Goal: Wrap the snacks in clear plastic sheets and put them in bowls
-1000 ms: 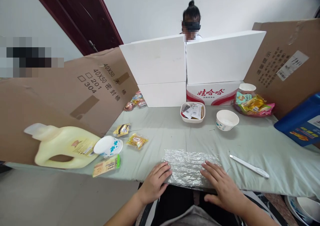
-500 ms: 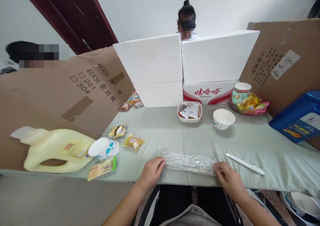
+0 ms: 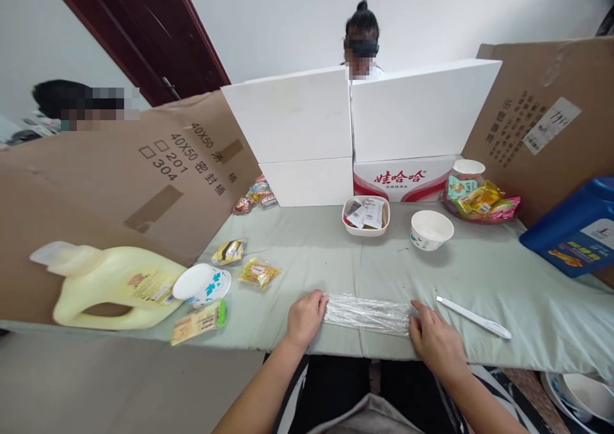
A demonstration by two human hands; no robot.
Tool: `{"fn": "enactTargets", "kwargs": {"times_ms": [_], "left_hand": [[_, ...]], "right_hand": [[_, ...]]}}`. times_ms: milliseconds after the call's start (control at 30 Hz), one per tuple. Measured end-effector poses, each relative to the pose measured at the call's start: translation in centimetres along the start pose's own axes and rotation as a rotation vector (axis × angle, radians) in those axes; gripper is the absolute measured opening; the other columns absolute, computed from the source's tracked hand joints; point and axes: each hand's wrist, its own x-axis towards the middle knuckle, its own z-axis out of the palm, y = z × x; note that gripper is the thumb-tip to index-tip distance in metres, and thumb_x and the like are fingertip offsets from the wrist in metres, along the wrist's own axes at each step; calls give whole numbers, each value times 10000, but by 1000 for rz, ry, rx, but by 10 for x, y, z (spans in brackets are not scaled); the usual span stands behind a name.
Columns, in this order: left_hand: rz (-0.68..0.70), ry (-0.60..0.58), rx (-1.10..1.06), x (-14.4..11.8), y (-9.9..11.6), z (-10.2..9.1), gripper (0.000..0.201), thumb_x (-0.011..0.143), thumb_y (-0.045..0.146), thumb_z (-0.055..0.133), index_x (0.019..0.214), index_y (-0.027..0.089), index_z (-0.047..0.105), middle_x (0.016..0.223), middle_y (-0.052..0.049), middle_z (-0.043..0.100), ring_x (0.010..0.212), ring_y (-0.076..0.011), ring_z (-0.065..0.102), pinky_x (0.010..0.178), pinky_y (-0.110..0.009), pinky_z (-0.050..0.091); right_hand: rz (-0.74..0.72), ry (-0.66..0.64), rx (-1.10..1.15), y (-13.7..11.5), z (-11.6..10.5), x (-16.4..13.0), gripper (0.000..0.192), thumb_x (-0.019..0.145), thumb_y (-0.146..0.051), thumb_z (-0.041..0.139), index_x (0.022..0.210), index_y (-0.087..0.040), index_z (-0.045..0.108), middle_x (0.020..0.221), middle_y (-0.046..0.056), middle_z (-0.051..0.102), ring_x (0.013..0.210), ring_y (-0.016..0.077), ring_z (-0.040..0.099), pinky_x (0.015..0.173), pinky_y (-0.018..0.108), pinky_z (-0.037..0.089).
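Note:
A crinkled strip of clear plastic film (image 3: 367,314) lies across the front of the table, folded into a long flat band. My left hand (image 3: 307,319) is closed, pinching the strip's left end between thumb and fingers. At the opposite end, my right hand (image 3: 437,341) grips the film's right edge, its thumb and fingertips against it. Just right of that hand rests a slim white tool (image 3: 474,317) resembling a box cutter. Beyond the film stand a white paper bowl (image 3: 432,231) and a white tub of packets (image 3: 366,232).
At left are a yellow jug (image 3: 115,277), a tipped paper bowl (image 3: 201,286) and several snack packets (image 3: 259,273). White boxes (image 3: 288,124) wall the back, with a person beyond. A snack basket (image 3: 480,215) and a blue bottle (image 3: 570,236) stand at right.
My left hand has moved right, so the film strip is shorter between my hands. The right hand has shifted slightly, turning flatter over its end. The view has drifted a little.

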Motion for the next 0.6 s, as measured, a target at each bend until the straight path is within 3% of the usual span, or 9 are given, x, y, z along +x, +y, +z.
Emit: {"fn": "enactTargets", "kwargs": {"times_ms": [67, 167, 267, 367, 433, 500, 600], "left_hand": [[3, 35, 15, 0, 2, -3, 213, 944, 347, 484, 929, 206, 644, 878, -62, 703, 834, -216, 650, 753, -294, 474], [36, 231, 12, -4, 10, -11, 271, 917, 386, 521, 1051, 175, 628, 1048, -127, 659, 1016, -277, 593, 897, -380, 459], [181, 353, -30, -12, 27, -11, 315, 946, 315, 444, 1172, 151, 591, 1208, -158, 596, 1181, -307, 513, 1006, -455, 397], [454, 246, -45, -22, 48, 1, 416, 974, 283, 358, 1364, 175, 457, 1391, -117, 499, 1343, -285, 382, 1073, -470, 342], [582, 142, -4, -27, 55, 12, 536, 979, 388, 365, 1468, 178, 306, 1499, -106, 377, 1412, -285, 271, 1109, -487, 291], [613, 83, 51, -28, 52, 20, 669, 952, 523, 388, 1504, 186, 218, 1544, -109, 293, 1433, -297, 216, 1125, -498, 251], [546, 78, 106, -27, 29, 24, 736, 921, 606, 392, 1514, 218, 193, 1563, -106, 242, 1438, -303, 200, 1131, -489, 227]], "right_hand": [[-11, 22, -30, 0, -6, 1, 319, 925, -321, 408, 1155, -163, 561, 961, 116, 666, 906, 266, 616, 803, 395, 486], [-12, 100, -72, -6, -18, 4, 333, 920, -372, 437, 1140, -171, 586, 1101, 142, 632, 1050, 307, 560, 916, 457, 436], [-148, 126, -83, -26, -24, 6, 338, 929, -361, 441, 1188, -196, 582, 1247, 119, 593, 1243, 301, 456, 1034, 466, 343], [-416, 44, -102, -49, -14, 5, 477, 920, -368, 460, 1365, -196, 463, 1414, 78, 490, 1364, 271, 328, 1119, 454, 218], [-504, 0, -120, -57, -1, 3, 625, 900, -469, 477, 1431, -154, 381, 1469, 97, 425, 1393, 286, 271, 1137, 462, 156], [-490, -20, -131, -56, 10, -2, 756, 863, -586, 485, 1442, -116, 361, 1476, 136, 406, 1398, 310, 252, 1137, 477, 129], [-396, -39, -152, -38, 13, -11, 863, 817, -651, 509, 1454, -96, 332, 1488, 167, 375, 1405, 325, 237, 1133, 494, 126]]}}
